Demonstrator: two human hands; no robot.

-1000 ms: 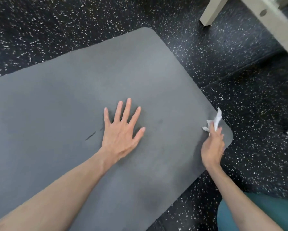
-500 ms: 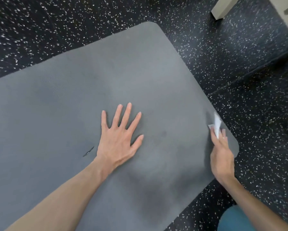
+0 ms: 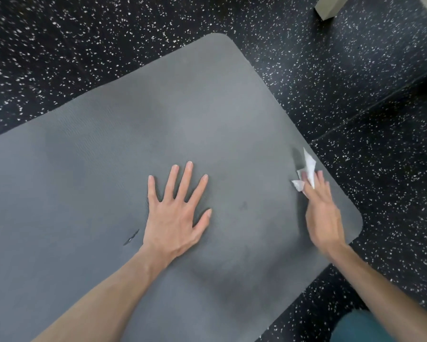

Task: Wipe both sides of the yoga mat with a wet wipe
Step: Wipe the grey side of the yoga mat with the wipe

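A grey yoga mat [image 3: 183, 119] lies flat on the speckled black floor, its rounded right end toward the right of the view. My left hand [image 3: 175, 213] presses flat on the mat's middle, fingers spread. My right hand [image 3: 323, 213] rests on the mat near its right edge, blurred by motion, and pins a crumpled white wet wipe [image 3: 307, 172] under its fingertips. Part of the wipe sticks up past the fingers. A small dark tear [image 3: 131, 236] marks the mat just left of my left wrist.
A pale furniture leg [image 3: 329, 7] stands on the floor at the top right. A seam in the floor [image 3: 370, 107] runs diagonally right of the mat. My teal-clad knee [image 3: 355, 327] shows at the bottom right corner.
My right hand with the wipe has slid from the mat's near right corner inward and farther along its right edge. The left hand stays pressed flat in the same spot.
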